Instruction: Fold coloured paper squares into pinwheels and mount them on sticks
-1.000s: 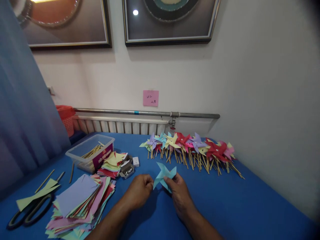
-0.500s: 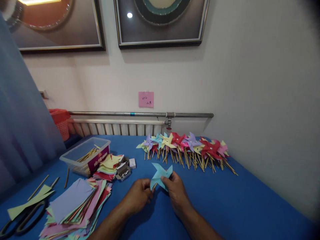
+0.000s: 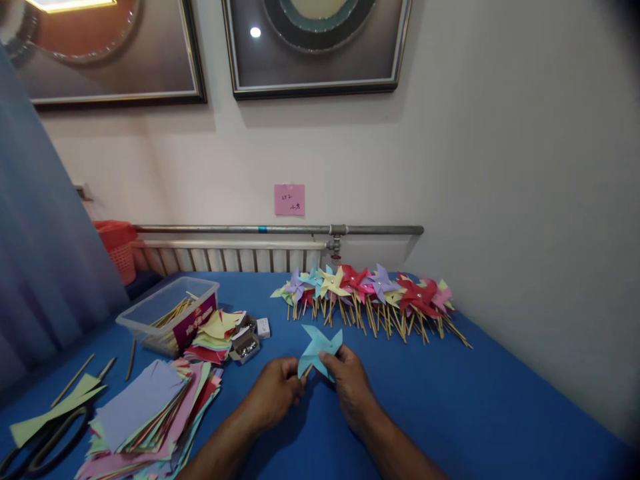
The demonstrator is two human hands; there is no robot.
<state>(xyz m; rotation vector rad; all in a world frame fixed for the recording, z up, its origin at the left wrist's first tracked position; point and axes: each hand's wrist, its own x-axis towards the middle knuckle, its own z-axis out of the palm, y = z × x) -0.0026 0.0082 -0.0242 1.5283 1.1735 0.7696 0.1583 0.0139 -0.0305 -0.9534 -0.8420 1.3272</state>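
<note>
A light blue paper pinwheel [image 3: 317, 348] is held between my two hands, above the blue table. My left hand [image 3: 278, 392] is closed around its wooden stick [image 3: 309, 371], of which only a short length shows below the paper. With the thumb on the pinwheel's centre, my right hand [image 3: 350, 385] pinches the paper; its other fingers are behind the paper, out of sight. Just beyond my left hand stands an open small box of metal pins [image 3: 245, 349], with a small white box [image 3: 263, 327] against it.
Finished pinwheels [image 3: 353, 287] lie in a row at the back. On the left are a clear plastic box [image 3: 145, 320] with sticks, a stack of coloured paper [image 3: 140, 403], smaller paper pieces [image 3: 213, 337] and scissors [image 3: 60, 437] under pale green strips. A radiator [image 3: 230, 257] runs along the wall.
The whole view has shifted slightly, so everything sits a little further left. Both hands keep the same hold on the blue pinwheel.
</note>
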